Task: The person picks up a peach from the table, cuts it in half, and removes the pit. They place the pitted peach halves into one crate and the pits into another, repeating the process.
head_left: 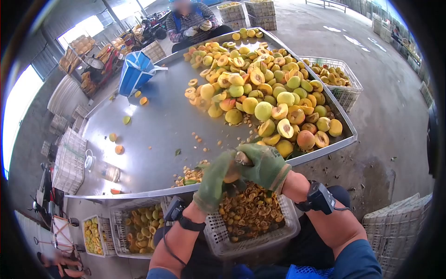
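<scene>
Both hands wear green gloves and meet above the table's near edge. My left hand [215, 179], blurred by motion, closes round a partly hidden orange fruit [231, 175]. Beside it, my right hand [265, 162] is closed on a small tool with a brownish handle end [242, 158]; its working end is hidden. Just below them stands a white crate [291, 218] of brown pits and scraps. Whole and halved yellow-orange fruits [263, 110] are heaped on the metal table [167, 121]. Small pale kernels [193, 174] lie left of my hands.
A blue and white bag [134, 74] stands on the table's far left, a clear plastic cup [110, 173] near its left edge. Fruit-filled crates stand below left [118, 232] and at the right [357, 88]. Another person [193, 23] sits at the far end, wearing gloves.
</scene>
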`<state>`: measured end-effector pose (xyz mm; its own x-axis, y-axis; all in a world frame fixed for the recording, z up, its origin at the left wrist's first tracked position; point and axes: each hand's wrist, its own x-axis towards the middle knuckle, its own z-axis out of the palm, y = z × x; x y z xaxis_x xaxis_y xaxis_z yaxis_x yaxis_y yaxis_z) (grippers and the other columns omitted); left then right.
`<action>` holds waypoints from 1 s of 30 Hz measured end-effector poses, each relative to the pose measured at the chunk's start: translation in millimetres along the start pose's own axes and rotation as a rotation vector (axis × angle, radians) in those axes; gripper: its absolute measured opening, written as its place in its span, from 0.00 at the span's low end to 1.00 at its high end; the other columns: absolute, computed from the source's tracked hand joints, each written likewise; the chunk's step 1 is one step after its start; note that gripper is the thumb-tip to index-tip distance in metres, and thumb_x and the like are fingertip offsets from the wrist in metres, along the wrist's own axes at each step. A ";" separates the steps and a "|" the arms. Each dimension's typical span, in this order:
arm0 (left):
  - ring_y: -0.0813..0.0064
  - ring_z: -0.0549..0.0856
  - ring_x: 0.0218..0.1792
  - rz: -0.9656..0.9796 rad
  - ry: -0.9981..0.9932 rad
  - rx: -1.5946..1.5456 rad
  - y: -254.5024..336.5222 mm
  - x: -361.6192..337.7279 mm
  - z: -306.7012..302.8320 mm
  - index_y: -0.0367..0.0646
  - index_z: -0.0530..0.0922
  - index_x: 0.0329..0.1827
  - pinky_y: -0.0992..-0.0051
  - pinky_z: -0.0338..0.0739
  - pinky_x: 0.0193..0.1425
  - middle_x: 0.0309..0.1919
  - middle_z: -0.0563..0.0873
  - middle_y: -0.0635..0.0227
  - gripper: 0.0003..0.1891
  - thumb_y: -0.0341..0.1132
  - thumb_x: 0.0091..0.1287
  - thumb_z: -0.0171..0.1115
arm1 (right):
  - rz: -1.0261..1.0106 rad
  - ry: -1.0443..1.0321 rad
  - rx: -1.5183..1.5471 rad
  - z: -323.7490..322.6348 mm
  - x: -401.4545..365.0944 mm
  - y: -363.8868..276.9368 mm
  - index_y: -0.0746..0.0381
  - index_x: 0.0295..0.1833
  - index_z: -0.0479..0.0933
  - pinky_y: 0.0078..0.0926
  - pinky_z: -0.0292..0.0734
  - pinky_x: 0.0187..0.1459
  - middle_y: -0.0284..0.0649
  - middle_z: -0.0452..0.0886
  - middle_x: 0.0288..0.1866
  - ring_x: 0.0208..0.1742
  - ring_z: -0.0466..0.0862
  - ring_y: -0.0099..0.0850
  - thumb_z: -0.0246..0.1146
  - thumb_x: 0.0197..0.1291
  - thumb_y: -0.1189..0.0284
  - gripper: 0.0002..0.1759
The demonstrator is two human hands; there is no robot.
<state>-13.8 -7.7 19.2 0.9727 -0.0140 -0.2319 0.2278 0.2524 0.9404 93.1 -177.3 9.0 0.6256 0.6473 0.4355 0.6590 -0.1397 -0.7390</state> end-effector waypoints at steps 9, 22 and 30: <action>0.71 0.88 0.46 0.105 0.258 -0.346 -17.1 2.0 -4.4 0.45 0.77 0.71 0.69 0.88 0.43 0.49 0.87 0.66 0.32 0.63 0.81 0.49 | 0.194 0.008 0.112 14.0 -23.5 -11.9 0.65 0.43 0.77 0.44 0.79 0.36 0.50 0.84 0.32 0.32 0.86 0.51 0.67 0.70 0.61 0.16; 0.67 0.88 0.53 0.152 0.185 -0.265 -23.9 -3.9 -4.2 0.41 0.76 0.72 0.68 0.88 0.52 0.56 0.87 0.62 0.28 0.54 0.82 0.50 | 0.259 -0.171 -0.058 12.7 -29.6 -28.5 0.63 0.60 0.78 0.50 0.83 0.45 0.56 0.87 0.43 0.44 0.88 0.57 0.66 0.70 0.60 0.21; 0.69 0.88 0.52 0.300 0.211 0.066 -30.6 -2.7 -3.1 0.39 0.77 0.67 0.69 0.87 0.55 0.55 0.87 0.62 0.27 0.55 0.83 0.51 | 0.232 -0.210 -0.139 14.1 -31.2 -31.4 0.64 0.60 0.75 0.51 0.82 0.44 0.57 0.87 0.43 0.44 0.88 0.57 0.67 0.69 0.60 0.23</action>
<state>-23.5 -12.4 -9.8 0.9674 0.2527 0.0165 -0.0566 0.1524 0.9867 47.0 -182.6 11.4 0.6756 0.7243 0.1376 0.5688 -0.3933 -0.7223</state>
